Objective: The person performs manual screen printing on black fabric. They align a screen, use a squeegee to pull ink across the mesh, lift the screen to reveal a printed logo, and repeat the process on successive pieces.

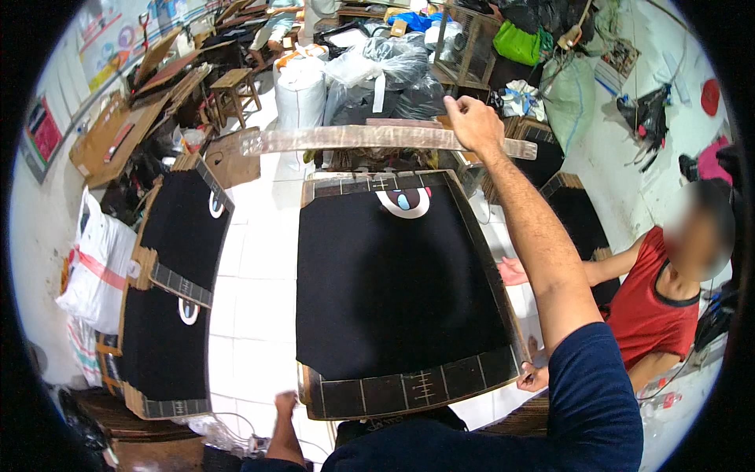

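Observation:
A black fabric panel lies flat on a board in front of me, dark-marked along its near and far ends. At the panel's far edge shows a white, brown and blue eye-shaped print. My right hand is stretched out beyond the far end, closed on a long flat strip, pale brown and shiny, held crosswise. Beside the board's near left corner is my left hand, fingers curled; whatever they hold, if anything, is hidden. A co-worker's hand touches the near right corner.
A person in a red top is at the right, another hand beside the board. Stacked boards with black panels stand at left, more at right. White sacks, plastic bags and a stool are farther back.

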`<state>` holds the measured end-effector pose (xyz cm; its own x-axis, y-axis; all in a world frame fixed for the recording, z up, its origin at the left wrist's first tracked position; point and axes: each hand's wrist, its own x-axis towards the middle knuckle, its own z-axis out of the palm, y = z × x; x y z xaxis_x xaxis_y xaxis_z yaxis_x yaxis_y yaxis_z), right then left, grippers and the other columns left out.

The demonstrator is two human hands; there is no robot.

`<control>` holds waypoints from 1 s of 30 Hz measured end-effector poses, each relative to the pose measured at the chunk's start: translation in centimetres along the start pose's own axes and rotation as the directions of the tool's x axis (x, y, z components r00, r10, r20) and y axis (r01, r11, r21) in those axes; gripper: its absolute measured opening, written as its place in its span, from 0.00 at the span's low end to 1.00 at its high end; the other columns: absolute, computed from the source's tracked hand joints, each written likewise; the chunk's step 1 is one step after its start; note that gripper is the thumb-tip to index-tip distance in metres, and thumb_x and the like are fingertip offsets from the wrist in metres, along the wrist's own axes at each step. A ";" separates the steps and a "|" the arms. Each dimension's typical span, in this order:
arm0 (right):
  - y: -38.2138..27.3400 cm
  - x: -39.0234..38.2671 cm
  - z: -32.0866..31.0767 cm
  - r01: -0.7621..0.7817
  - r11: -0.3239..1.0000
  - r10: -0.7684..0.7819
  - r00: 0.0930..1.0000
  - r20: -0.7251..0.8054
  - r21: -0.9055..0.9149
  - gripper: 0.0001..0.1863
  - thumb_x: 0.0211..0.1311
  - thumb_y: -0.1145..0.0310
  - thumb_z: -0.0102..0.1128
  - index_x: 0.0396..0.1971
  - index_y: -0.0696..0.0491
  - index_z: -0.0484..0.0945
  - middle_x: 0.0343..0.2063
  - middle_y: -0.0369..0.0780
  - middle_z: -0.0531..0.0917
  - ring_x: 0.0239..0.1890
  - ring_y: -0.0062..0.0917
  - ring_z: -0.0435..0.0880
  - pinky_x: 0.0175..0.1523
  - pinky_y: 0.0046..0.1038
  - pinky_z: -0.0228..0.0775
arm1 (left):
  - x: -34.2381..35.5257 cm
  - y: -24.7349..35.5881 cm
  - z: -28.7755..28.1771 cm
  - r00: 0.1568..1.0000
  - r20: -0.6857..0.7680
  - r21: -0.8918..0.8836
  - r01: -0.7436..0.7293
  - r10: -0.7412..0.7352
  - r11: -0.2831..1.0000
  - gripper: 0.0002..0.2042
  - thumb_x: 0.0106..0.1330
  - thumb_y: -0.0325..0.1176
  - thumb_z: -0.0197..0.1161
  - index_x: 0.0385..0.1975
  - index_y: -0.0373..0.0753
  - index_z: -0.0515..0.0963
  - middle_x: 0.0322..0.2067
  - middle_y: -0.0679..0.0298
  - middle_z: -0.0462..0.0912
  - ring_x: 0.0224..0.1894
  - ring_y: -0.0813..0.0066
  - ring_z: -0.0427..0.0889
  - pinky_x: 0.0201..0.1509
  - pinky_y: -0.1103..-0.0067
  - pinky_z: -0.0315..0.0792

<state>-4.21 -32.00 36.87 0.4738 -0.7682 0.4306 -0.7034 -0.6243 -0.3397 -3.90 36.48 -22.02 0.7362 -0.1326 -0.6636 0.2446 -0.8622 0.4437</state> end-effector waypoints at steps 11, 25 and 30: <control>1.0 4.3 1.2 0.040 0.999 -0.040 0.998 -0.047 -0.014 0.33 0.73 0.37 0.52 0.42 0.53 0.90 0.35 0.40 0.92 0.41 0.31 0.91 0.51 0.35 0.77 | -8.6 -3.1 12.6 0.969 0.210 0.107 -0.156 0.131 0.982 0.45 0.60 0.45 0.77 0.74 0.39 0.58 0.53 0.38 0.84 0.55 0.36 0.84 0.58 0.53 0.79; 0.3 4.7 0.2 0.025 0.999 -0.026 0.999 0.032 0.042 0.31 0.72 0.36 0.51 0.42 0.49 0.91 0.34 0.39 0.92 0.47 0.38 0.90 0.54 0.40 0.75 | -10.6 -1.2 10.9 0.938 -0.149 0.265 -0.267 0.313 0.927 0.16 0.72 0.46 0.63 0.50 0.42 0.77 0.43 0.47 0.86 0.46 0.40 0.85 0.50 0.48 0.78; 0.4 5.5 0.2 0.035 0.999 -0.037 0.999 0.031 0.040 0.31 0.72 0.36 0.52 0.41 0.49 0.91 0.34 0.39 0.92 0.46 0.37 0.90 0.54 0.40 0.76 | -10.8 -3.0 12.7 0.928 -0.369 -0.043 0.045 -0.058 0.998 0.15 0.71 0.46 0.66 0.39 0.39 0.79 0.32 0.50 0.86 0.38 0.42 0.86 0.42 0.51 0.78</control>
<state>-1.74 -36.50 38.99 0.5157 -0.7488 0.4163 -0.6646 -0.6563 -0.3572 -20.58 34.33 -23.84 0.9016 0.1070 -0.4192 0.3042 -0.8457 0.4385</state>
